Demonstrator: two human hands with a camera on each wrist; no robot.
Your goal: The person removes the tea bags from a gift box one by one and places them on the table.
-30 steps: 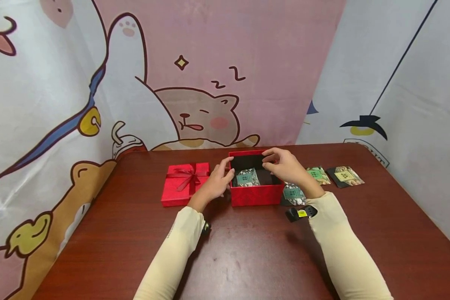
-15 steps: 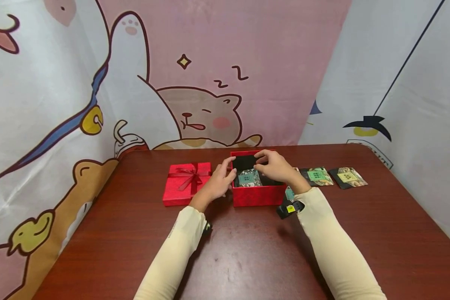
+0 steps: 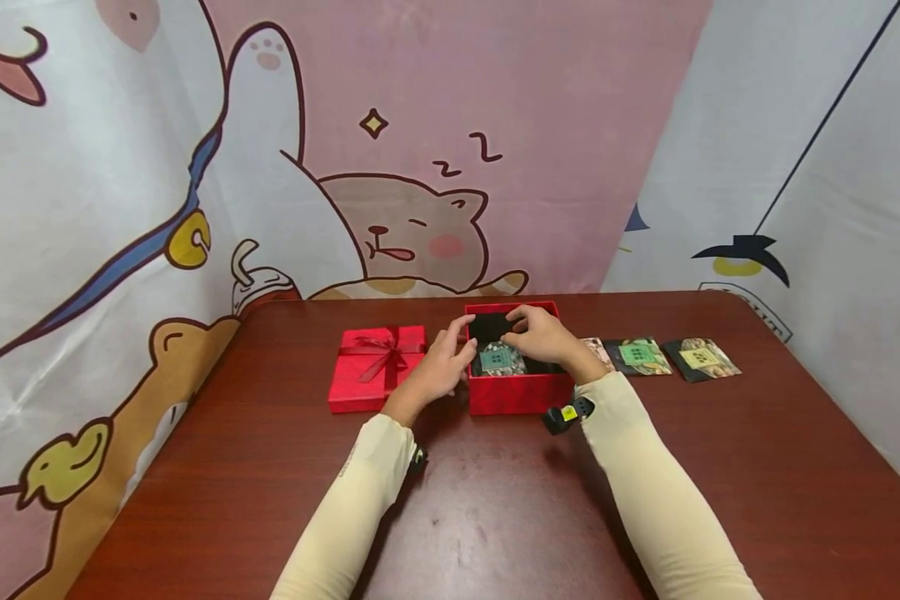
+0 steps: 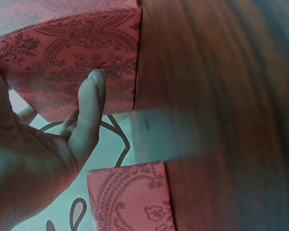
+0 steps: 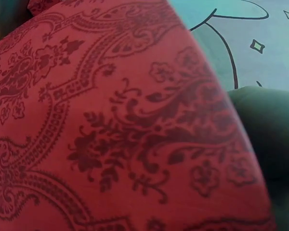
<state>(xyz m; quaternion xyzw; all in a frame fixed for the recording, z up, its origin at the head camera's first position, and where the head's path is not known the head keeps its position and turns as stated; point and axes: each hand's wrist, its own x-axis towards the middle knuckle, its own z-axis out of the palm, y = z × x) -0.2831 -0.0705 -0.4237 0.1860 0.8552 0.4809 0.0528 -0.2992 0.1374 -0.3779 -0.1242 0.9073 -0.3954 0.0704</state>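
A red gift box (image 3: pixel 517 396) with a black inside stands without its lid near the back of the table. Inside it, a packet (image 3: pixel 501 360) with a teal label leans toward the front left. My left hand (image 3: pixel 437 367) holds the box at its left wall, index finger and thumb at the rim and other fingers outside; in the left wrist view one finger lies along the patterned wall (image 4: pixel 118 62). My right hand (image 3: pixel 543 335) reaches over the right side, bent fingertips near the packet's upper edge; I cannot tell whether they pinch anything. The right wrist view shows mostly the box's outer wall (image 5: pixel 111 120).
The red lid (image 3: pixel 375 383) with a ribbon bow lies left of the box. Right of the box lie a green-labelled packet (image 3: pixel 637 355), a yellow-labelled packet (image 3: pixel 701 358) and a partly hidden packet (image 3: pixel 594 348). A printed cloth (image 3: pixel 555 150) hangs behind the table (image 3: pixel 457 517).
My right hand has moved left inside the box, closer to the teal-labelled packet. The sleeve now covers the packet lying beside the box. My left hand keeps its place at the left wall.
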